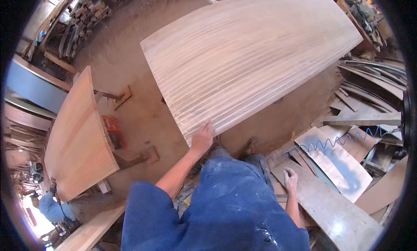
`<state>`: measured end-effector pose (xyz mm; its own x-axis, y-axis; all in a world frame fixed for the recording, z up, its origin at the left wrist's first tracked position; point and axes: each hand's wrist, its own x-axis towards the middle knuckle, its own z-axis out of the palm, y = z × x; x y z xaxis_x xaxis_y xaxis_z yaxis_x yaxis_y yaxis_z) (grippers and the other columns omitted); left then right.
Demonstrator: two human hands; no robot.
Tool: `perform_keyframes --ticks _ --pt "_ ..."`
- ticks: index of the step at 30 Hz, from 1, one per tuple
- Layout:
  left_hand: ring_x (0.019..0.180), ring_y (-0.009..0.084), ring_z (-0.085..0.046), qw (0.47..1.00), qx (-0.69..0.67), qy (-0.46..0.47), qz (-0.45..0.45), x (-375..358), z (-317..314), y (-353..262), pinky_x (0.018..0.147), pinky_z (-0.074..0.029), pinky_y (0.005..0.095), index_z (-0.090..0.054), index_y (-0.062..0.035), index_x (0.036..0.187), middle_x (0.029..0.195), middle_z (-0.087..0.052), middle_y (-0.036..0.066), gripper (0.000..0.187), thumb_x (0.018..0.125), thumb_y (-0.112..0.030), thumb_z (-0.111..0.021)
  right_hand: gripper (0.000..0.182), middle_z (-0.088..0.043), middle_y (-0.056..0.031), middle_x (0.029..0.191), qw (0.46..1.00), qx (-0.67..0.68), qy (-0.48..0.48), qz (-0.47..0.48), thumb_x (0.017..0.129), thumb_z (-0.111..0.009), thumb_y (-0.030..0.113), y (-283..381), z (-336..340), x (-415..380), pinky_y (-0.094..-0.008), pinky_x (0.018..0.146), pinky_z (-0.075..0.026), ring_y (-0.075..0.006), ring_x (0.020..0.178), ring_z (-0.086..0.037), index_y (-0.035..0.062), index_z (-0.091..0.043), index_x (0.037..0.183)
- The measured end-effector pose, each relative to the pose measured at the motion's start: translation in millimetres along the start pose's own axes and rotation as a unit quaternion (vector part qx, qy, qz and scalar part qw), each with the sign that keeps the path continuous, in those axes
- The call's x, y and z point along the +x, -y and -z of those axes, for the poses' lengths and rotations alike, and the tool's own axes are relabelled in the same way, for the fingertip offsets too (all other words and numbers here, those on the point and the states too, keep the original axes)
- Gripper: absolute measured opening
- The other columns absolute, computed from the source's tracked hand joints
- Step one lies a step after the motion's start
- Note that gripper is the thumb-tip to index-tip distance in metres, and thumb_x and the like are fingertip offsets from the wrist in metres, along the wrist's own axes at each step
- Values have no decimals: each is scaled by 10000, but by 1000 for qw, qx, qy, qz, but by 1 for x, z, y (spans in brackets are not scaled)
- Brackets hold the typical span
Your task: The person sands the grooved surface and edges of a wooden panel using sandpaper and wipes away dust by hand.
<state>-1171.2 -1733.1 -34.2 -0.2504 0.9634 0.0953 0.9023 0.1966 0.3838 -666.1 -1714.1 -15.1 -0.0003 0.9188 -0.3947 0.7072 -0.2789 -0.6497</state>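
A large pale wooden panel (256, 55), streaked with long light and dark grain lines, lies flat in front of me above the floor. My left hand (203, 138) rests on the panel's near edge close to its left corner, fingers stretched out over the surface. Away from the panel, my right hand (290, 180) hangs at my right side above a grey board. Its fingers are curled in and look dusty; whether anything is inside them is hidden.
At left, another person (54, 205) has a hand by a reddish wooden panel (78, 142). An orange object (114, 130) sits behind that panel. On the right are a long grey board (325, 207), a blue-stained sheet (341, 164), a coiled blue hose (343, 140) and stacked wood strips (373, 73).
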Motion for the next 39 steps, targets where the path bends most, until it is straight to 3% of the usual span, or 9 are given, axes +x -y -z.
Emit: perform_keyframes --ticks 6,11,14,19,21,24,28,33,39 --pt "1226 384 -601 994 -53 -22 -90 80 -69 -74 771 -606 453 -605 37 1119 1494 -477 272 279 881 -103 -562 244 -757 -136 1023 999 28 5 -23 932 -696 142 44 -31 -27 -328 874 -544 -193 945 -707 -14 -736 1115" --pt "1279 351 -575 993 -96 59 -21 46 -26 -44 822 -600 438 -600 23 1104 1520 -473 219 240 896 -78 -539 313 -754 -162 1057 991 -79 91 -55 936 -701 182 95 -25 -29 -327 905 -537 -203 978 -709 -44 -713 1153" --pt "1300 303 -573 996 -52 72 3 -14 8 9 855 -593 414 -605 12 1087 1511 -502 165 213 908 -93 -554 337 -751 -178 1079 990 -57 108 -66 934 -698 204 71 -29 -25 -340 927 -532 -225 1002 -711 -56 -710 1148" --pt "1200 286 -630 1000 -18 3 25 -76 60 65 830 -587 391 -628 -15 1046 1404 -601 139 167 912 -115 -612 356 -753 -173 1072 981 -109 131 -95 933 -700 218 67 -31 -21 -352 929 -533 -230 1010 -709 -56 -706 1159" --pt "1096 287 -655 998 -43 -12 43 -70 74 66 802 -582 405 -644 -27 1007 1234 -670 113 141 898 -116 -642 356 -755 -166 1059 981 -116 115 -105 936 -701 214 64 -32 -21 -347 918 -535 -219 1008 -705 -55 -704 1168" --pt "970 301 -647 996 -84 -4 -11 -51 77 63 762 -560 441 -658 -52 966 1015 -655 99 122 874 -130 -680 355 -759 -150 1030 978 -125 107 -127 933 -698 220 69 -36 -23 -345 904 -536 -212 976 -702 -42 -705 1173" --pt "844 329 -600 994 -75 40 -71 -23 51 51 722 -511 460 -669 -81 946 881 -573 116 101 885 -157 -693 333 -755 -133 1029 985 -61 88 -132 932 -693 214 75 -51 -34 -344 896 -532 -200 957 -692 -29 -712 1159" --pt "857 347 -602 989 -105 48 -93 1 37 34 732 -507 470 -683 -75 972 900 -581 133 113 910 -169 -682 312 -755 -152 1024 993 -9 19 -120 923 -696 229 91 -68 -64 -338 863 -535 -216 912 -701 3 -729 1136" --pt "873 353 -613 986 -127 62 -89 12 19 36 755 -512 471 -689 -69 983 957 -623 145 124 914 -171 -693 376 -752 -155 1093 973 7 55 -225 926 -708 240 69 -81 -107 -351 930 -540 -235 1002 -705 -6 -705 1210"
